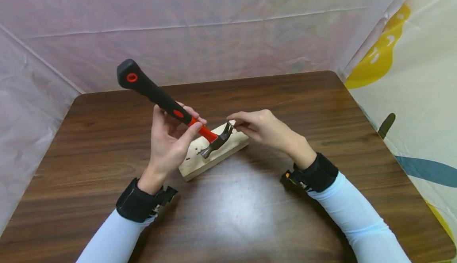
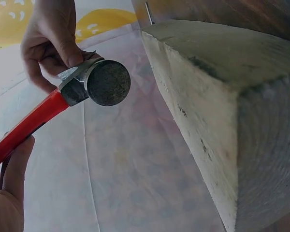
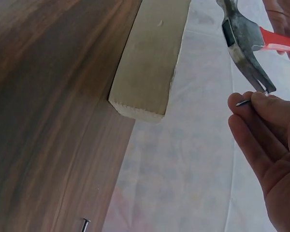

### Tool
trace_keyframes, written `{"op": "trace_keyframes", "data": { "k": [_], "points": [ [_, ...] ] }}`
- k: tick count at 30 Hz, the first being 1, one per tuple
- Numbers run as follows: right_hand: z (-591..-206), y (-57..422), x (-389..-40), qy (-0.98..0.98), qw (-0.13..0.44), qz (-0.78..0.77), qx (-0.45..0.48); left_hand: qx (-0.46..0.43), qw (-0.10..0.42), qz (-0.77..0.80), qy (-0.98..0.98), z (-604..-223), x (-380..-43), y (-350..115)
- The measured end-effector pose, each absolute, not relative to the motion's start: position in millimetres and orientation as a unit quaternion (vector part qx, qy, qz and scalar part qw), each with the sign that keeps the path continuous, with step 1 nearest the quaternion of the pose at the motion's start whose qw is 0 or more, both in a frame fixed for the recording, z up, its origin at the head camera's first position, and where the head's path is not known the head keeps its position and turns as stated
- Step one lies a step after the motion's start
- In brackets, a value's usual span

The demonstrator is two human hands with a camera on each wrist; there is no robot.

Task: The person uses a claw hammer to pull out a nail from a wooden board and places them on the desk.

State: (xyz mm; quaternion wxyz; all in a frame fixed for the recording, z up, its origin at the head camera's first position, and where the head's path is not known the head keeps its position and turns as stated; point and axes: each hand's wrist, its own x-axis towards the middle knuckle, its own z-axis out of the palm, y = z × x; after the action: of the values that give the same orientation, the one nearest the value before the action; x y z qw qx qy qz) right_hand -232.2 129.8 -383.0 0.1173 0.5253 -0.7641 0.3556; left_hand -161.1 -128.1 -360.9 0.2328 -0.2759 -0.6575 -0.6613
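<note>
My left hand holds a claw hammer by the red neck of its shaft, fingers behind and thumb in front. The black handle slants up to the left, and the steel head hangs above a pale wooden block. Between thumb and forefinger, my right hand pinches a nail at the tips of the hammer's claw; its point shows in the right wrist view. Whether the nail sits in the claw's slot I cannot tell. In the left wrist view the round striking face points at the camera.
The block lies slantwise on a brown wooden table, with several small dark holes in its top. A loose nail is on the table beyond the block's end. Pale sheeting hangs behind the table and at both sides.
</note>
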Motion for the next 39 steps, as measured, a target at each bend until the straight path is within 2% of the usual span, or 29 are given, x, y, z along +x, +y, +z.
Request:
{"op": "trace_keyframes", "data": {
  "k": [9, 23, 33, 39],
  "points": [
    [-381.5, 141.5, -234.7, -0.782, 0.142, 0.337, 0.504, -0.277, 0.232, -0.649, -0.670, -359.3, -160.1, -128.1],
    [-383.4, 178.7, -231.8, -0.872, 0.051, 0.218, 0.436, -0.280, 0.237, -0.626, -0.689, -359.7, -158.4, -132.2],
    [-389.2, 199.2, -238.0, -0.923, -0.031, 0.179, 0.339, -0.280, 0.237, -0.615, -0.698, -357.5, -156.5, -133.7],
    [-397.5, 209.3, -246.0, -0.942, -0.059, 0.155, 0.293, -0.279, 0.234, -0.605, -0.708, -357.4, -155.2, -133.6]
  ]
}}
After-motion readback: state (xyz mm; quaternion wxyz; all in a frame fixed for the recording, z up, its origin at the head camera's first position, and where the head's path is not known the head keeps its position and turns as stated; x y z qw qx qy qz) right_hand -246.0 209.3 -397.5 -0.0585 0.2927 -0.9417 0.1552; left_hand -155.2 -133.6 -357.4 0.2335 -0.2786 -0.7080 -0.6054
